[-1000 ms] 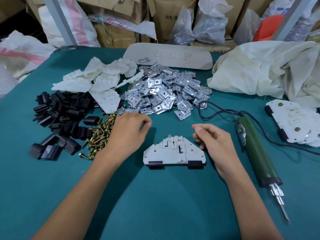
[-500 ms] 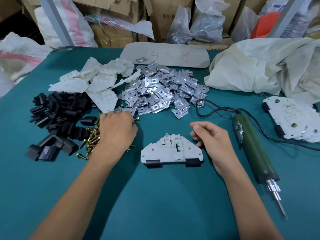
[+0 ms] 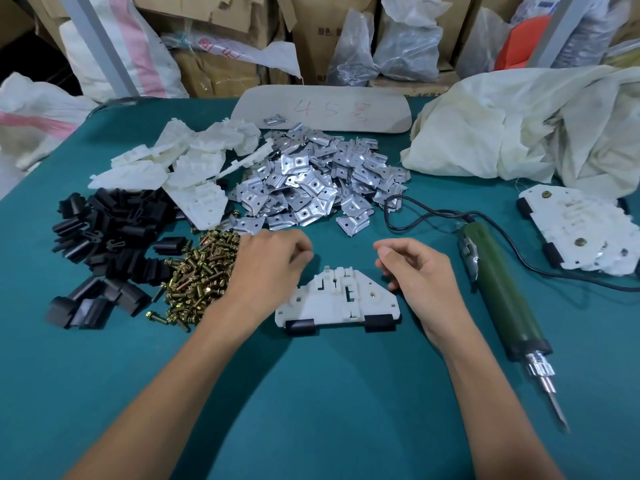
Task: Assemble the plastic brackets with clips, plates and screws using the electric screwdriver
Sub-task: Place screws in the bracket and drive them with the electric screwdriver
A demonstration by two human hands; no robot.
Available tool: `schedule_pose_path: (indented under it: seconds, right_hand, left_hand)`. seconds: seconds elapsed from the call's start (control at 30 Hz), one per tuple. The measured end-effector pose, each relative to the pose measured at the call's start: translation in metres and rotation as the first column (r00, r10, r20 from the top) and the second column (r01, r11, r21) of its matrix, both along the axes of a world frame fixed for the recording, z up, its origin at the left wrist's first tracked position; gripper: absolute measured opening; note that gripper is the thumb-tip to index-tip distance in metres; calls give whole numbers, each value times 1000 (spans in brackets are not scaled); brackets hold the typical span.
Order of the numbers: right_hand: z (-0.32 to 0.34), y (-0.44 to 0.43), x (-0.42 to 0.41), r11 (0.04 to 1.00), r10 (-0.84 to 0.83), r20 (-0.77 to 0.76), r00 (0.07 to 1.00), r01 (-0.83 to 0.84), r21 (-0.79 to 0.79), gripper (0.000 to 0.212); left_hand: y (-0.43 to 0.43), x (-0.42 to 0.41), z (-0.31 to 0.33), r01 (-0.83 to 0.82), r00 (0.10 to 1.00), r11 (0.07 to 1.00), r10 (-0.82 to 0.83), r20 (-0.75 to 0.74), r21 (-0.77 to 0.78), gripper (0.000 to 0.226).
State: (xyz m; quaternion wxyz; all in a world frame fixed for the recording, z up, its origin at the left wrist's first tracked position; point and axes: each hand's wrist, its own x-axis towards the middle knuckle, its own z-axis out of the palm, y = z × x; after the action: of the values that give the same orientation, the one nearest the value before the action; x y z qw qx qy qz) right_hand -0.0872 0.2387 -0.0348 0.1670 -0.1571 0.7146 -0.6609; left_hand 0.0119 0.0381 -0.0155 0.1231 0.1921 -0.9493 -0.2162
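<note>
Left hand (image 3: 266,268) has come up off the screw pile (image 3: 197,278). Half a second back my fingers were dug down into the screws, further toward the desk's left edge. Now the hand sits at the pile's right fringe, swung back toward the desk's middle and stopped just short of the white bracket (image 3: 337,299), by its upper-left corner. Fingertips (image 3: 299,245) bunched against the thumb. Whether a screw came along, can't tell.

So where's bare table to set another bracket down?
Widest free patch: the near table, on your side of the bracket. Also the near-left corner, below the black clips and screws, and near-right past the screwdriver. Crowded: the far left, where clips, screws, white brackets and metal plates run together.
</note>
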Motion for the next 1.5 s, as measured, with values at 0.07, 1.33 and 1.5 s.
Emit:
schedule_pose_path:
  seconds: [0.07,1.33,1.5]
  right_hand:
    - [2,-1,4,999,46,-112,993,-48,-11,19]
    - [7,14,-1,899,304,-161,939,-227,374,24]
    - [7,15,0,903,305,-150,940,-236,358,24]
  left_hand:
    - [18,1,3,42,998,948,-22,-65,314,9]
    - [-27,40,20,34,999,886,-46,15,462,28]
    - [-32,45,31,104,982,795,-179,67,597,25]
